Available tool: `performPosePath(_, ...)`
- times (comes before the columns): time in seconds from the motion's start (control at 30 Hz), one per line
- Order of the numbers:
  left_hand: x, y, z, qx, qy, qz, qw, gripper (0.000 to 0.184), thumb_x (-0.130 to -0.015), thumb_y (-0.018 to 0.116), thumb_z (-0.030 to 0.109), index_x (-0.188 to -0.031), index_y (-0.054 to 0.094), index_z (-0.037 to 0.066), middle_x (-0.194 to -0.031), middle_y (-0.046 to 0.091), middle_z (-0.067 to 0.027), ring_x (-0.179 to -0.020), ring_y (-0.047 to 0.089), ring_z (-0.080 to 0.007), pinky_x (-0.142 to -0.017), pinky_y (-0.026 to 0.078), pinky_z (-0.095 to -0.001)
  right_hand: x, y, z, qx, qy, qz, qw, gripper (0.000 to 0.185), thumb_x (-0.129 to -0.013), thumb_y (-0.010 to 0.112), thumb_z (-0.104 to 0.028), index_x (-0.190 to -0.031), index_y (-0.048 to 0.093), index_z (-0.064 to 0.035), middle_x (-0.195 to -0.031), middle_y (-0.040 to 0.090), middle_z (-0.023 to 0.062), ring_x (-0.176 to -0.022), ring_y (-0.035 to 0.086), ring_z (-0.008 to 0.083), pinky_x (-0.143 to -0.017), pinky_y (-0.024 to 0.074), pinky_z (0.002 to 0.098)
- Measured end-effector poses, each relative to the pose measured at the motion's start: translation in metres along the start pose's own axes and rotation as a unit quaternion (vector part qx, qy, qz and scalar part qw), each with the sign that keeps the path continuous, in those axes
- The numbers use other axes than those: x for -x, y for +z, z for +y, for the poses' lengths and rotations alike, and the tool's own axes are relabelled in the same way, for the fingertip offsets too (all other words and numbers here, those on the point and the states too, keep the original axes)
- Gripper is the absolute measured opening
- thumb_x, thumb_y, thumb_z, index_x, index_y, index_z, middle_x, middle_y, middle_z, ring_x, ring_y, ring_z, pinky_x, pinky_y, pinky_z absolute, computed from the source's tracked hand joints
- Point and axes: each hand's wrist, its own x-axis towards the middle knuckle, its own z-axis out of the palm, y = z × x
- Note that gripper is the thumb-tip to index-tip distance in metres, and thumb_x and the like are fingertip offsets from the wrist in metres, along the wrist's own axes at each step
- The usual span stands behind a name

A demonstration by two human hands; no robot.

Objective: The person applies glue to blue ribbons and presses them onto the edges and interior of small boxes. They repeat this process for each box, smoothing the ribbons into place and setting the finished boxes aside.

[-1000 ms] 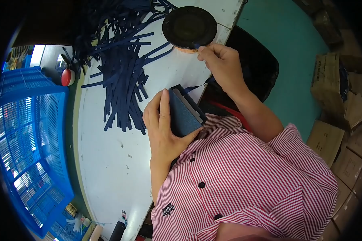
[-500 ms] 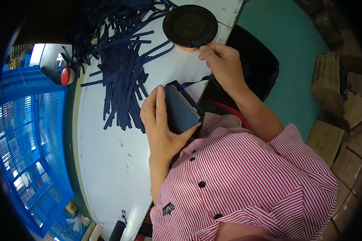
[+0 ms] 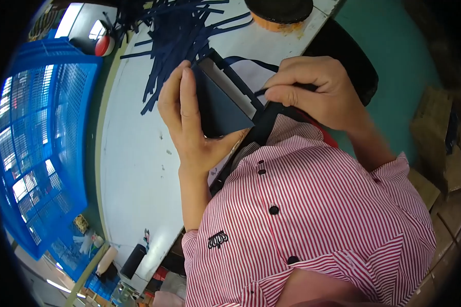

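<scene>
My left hand [image 3: 192,123] is wrapped round a small dark blue box [image 3: 221,105], thumb along its lower edge and fingers along its far side. The box is tilted, and a pale inner surface [image 3: 225,82] shows along its right side. At the box's right corner my right hand [image 3: 317,92] pinches the end of a dark blue ribbon [image 3: 261,92] between thumb and fingertips. Another stretch of ribbon [image 3: 251,61] curves from the top of the box towards the right hand. Many loose dark blue strips [image 3: 176,41] lie heaped on the white table beyond the left hand.
A round pot [image 3: 279,19] with a black top and orange, smeared side stands at the table's far right. Left of the white table [image 3: 133,169] is a blue plastic basket [image 3: 51,148]. A red-and-white round object [image 3: 104,46] sits behind it. Cardboard boxes [image 3: 433,128] are stacked at right.
My right hand has come from the pot's rim down to the box's right corner, holding the ribbon end. My left hand still holds the box, and the view has shifted.
</scene>
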Motion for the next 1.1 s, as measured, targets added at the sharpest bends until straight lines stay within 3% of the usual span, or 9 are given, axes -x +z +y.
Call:
performPosePath(0.07, 0.001, -0.006, -0.001, -0.031, 0.019, 0.008, 0.999, 0.119, -0.049, 0.096, 0.030, -0.148, 0.035, 0.003, -0.143, 0.043, -0.0165, -0.129, 0.047, -0.0332, -0.099, 0.048, -0.0409, -0.003, 0.006, -0.003, 0.023, -0.023, -0.038, 0.999, 0.012, -0.084, 0.073, -0.011, -0.088, 0.073, 0.0002, -0.072, 0.067, 0.0069, -0.064, 0.060, 0.0125, -0.057, 0.0449, 0.0253)
performPosePath(0.37, 0.001, -0.023, 0.000, -0.094, 0.076, 0.011, 0.993, 0.113, -0.056, 0.092, 0.039, -0.147, 0.037, 0.000, -0.143, 0.043, -0.0190, -0.130, 0.046, -0.0355, -0.104, 0.043, -0.0430, -0.011, 0.020, 0.005, 0.078, -0.098, -0.013, 0.992, 0.015, -0.082, 0.074, -0.015, -0.079, 0.072, -0.0005, -0.071, 0.066, 0.0106, -0.059, 0.061, 0.0210, -0.055, 0.0452, 0.0303)
performPosePath(0.97, 0.000, -0.029, 0.012, -0.134, 0.141, 0.020, 0.981, 0.103, -0.062, 0.090, 0.043, -0.143, 0.042, 0.001, -0.139, 0.046, -0.0219, -0.125, 0.050, -0.0379, -0.101, 0.043, -0.0448, -0.015, 0.014, -0.012, 0.107, -0.031, -0.086, 0.990, 0.015, -0.077, 0.073, -0.016, -0.077, 0.072, -0.0004, -0.067, 0.066, 0.0122, -0.059, 0.061, 0.0230, -0.060, 0.0479, 0.0331)
performPosePath(1.07, 0.000, -0.029, 0.013, -0.148, 0.167, 0.023, 0.975, 0.099, -0.063, 0.089, 0.043, -0.141, 0.044, 0.001, -0.138, 0.047, -0.0226, -0.124, 0.050, -0.0380, -0.100, 0.042, -0.0456, -0.012, 0.019, -0.007, 0.119, -0.055, -0.063, 0.989, 0.013, -0.076, 0.075, -0.008, -0.073, 0.065, 0.0002, -0.062, 0.057, 0.0040, -0.054, 0.051, 0.0093, -0.051, 0.0393, 0.0245)
performPosePath(1.1, 0.001, -0.029, 0.013, -0.149, 0.172, 0.025, 0.973, 0.098, -0.064, 0.088, 0.043, -0.141, 0.044, 0.002, -0.138, 0.047, -0.0229, -0.124, 0.050, -0.0380, -0.100, 0.042, -0.0458, -0.013, 0.021, -0.010, 0.113, -0.029, -0.067, 0.991, 0.013, -0.076, 0.074, -0.008, -0.072, 0.064, 0.0002, -0.061, 0.056, 0.0034, -0.053, 0.050, 0.0087, -0.051, 0.0388, 0.0244)
